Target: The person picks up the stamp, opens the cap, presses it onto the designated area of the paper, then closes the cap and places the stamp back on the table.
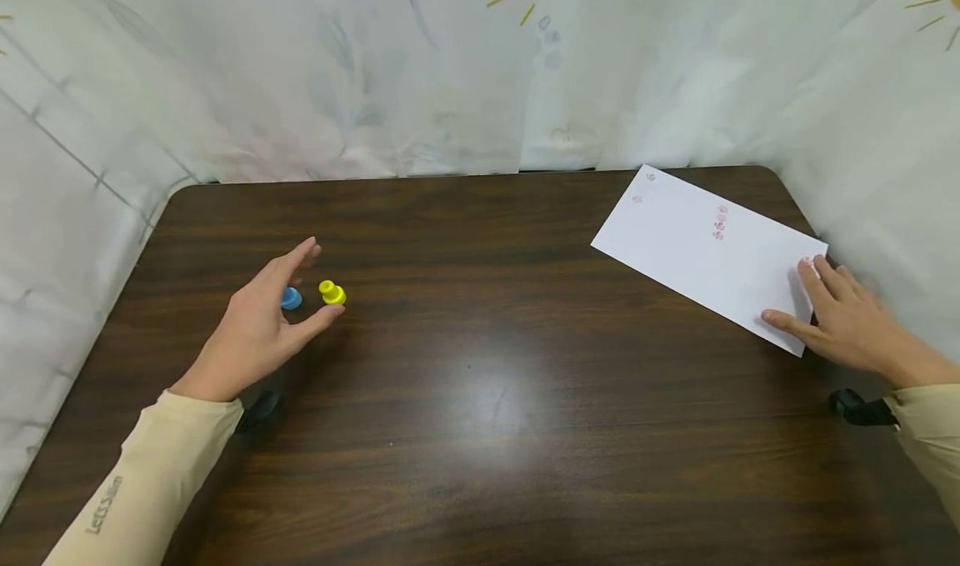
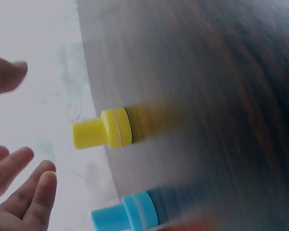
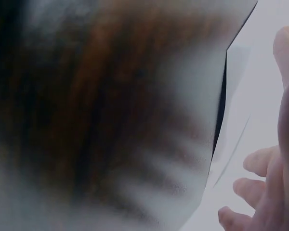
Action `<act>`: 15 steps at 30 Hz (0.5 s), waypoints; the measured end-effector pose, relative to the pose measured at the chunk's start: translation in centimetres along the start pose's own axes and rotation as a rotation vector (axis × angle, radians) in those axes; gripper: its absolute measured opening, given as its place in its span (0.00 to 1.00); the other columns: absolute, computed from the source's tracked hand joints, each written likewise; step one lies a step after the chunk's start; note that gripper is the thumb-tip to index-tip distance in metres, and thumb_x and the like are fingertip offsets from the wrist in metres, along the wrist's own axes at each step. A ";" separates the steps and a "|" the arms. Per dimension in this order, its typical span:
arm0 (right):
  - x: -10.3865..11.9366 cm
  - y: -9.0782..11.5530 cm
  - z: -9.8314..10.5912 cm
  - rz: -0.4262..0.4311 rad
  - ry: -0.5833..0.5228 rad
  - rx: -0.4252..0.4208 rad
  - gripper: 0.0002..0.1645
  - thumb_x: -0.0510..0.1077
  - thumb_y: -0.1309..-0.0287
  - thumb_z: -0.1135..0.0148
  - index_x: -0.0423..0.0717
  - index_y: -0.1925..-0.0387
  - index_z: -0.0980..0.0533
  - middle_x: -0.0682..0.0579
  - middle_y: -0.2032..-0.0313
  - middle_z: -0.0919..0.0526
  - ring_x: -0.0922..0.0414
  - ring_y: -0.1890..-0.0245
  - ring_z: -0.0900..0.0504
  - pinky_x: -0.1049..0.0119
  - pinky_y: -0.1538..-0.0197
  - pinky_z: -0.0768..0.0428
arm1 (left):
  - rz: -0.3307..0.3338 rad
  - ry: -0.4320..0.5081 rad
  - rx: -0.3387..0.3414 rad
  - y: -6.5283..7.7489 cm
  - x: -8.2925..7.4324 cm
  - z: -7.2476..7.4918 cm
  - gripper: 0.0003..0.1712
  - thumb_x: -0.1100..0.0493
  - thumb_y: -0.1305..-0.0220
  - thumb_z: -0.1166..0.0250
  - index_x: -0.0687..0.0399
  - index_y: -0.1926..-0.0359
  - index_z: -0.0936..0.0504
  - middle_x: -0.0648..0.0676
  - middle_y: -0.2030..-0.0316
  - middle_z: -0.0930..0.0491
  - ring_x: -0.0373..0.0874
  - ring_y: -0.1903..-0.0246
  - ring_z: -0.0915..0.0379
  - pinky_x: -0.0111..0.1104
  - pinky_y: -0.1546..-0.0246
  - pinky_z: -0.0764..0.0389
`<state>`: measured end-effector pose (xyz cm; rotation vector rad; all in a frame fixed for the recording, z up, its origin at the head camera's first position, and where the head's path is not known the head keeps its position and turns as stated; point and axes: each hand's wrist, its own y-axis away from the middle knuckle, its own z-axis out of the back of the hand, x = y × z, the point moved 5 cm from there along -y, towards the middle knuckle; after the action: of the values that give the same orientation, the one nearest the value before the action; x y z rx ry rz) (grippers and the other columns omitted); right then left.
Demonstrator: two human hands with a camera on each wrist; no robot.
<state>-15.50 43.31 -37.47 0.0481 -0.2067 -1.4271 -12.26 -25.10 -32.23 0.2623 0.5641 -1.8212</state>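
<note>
The left hand (image 1: 258,316) is hovering at centre-left of the head view, its thumb and fingers spreading apart; this grip is released and is holding nothing. The yellow stamp-like piece (image 1: 332,293) is standing upright on the worktop (image 1: 487,399), showing in the gap between thumb and fingertips, while the blue stamp-like piece (image 1: 291,299) is standing just beside it, partly hiding behind the hand. In the left wrist view both are resting on their wider ends.

The step in hand seems to be calling for a careful approach: lining up the thumb and forefinger with the yellow piece's narrow top would likely be giving the surest hold, and coming down from above would be sparing the blue neighbour a knock. Pinching low on the wide base looks riskier, as the fingers would be crowding that gap.

At the right of the head view, the right hand (image 1: 847,320) is extending over the near end of the white paper (image 1: 697,257), fingers spreading, its grip also released; whether it is pressing, I cannot tell. Steadying the sheet with flat fingers, clear of the red marks (image 1: 720,222), would probably be preventing slips.
</note>
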 end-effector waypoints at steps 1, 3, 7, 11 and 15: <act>0.0 0.1 0.0 -0.004 -0.010 0.006 0.60 0.65 0.28 0.45 0.22 0.23 0.57 0.16 0.25 0.57 0.14 0.28 0.55 0.19 0.30 0.52 | 0.003 0.006 -0.003 0.0 0.0 0.0 0.56 0.56 0.42 0.22 0.50 0.19 0.44 0.63 0.31 0.27 0.61 0.38 0.24 0.56 0.48 0.20; -0.1 0.2 -0.1 -0.010 -0.017 0.014 0.61 0.66 0.28 0.44 0.22 0.23 0.58 0.17 0.25 0.57 0.15 0.27 0.56 0.19 0.29 0.53 | 0.021 0.014 -0.001 -0.1 0.1 0.0 0.53 0.57 0.41 0.22 0.51 0.20 0.42 0.63 0.32 0.25 0.61 0.41 0.22 0.56 0.48 0.20; -0.3 0.4 -0.3 -0.014 -0.018 0.050 0.64 0.67 0.29 0.43 0.21 0.23 0.60 0.18 0.24 0.59 0.19 0.24 0.60 0.21 0.27 0.54 | 0.056 0.021 0.021 0.0 0.2 -0.3 0.49 0.56 0.38 0.24 0.54 0.21 0.38 0.64 0.34 0.23 0.64 0.45 0.18 0.60 0.45 0.19; -0.3 0.4 -0.5 -0.020 -0.003 0.098 0.65 0.68 0.30 0.44 0.20 0.24 0.60 0.19 0.24 0.62 0.20 0.23 0.62 0.19 0.29 0.52 | 0.071 0.026 0.037 0.1 0.2 -0.5 0.45 0.56 0.35 0.26 0.56 0.22 0.36 0.64 0.34 0.21 0.63 0.46 0.17 0.59 0.47 0.19; -0.3 0.2 -0.6 -0.024 0.016 0.158 0.65 0.69 0.29 0.46 0.20 0.24 0.62 0.19 0.24 0.65 0.17 0.25 0.61 0.16 0.33 0.50 | 0.086 0.026 0.031 0.1 0.3 -0.7 0.42 0.55 0.34 0.27 0.57 0.23 0.34 0.64 0.36 0.20 0.62 0.46 0.18 0.59 0.48 0.19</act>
<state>-15.20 43.58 -38.09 0.1926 -0.3064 -1.4310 -12.32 -25.04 -32.97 0.3262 0.5354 -1.7469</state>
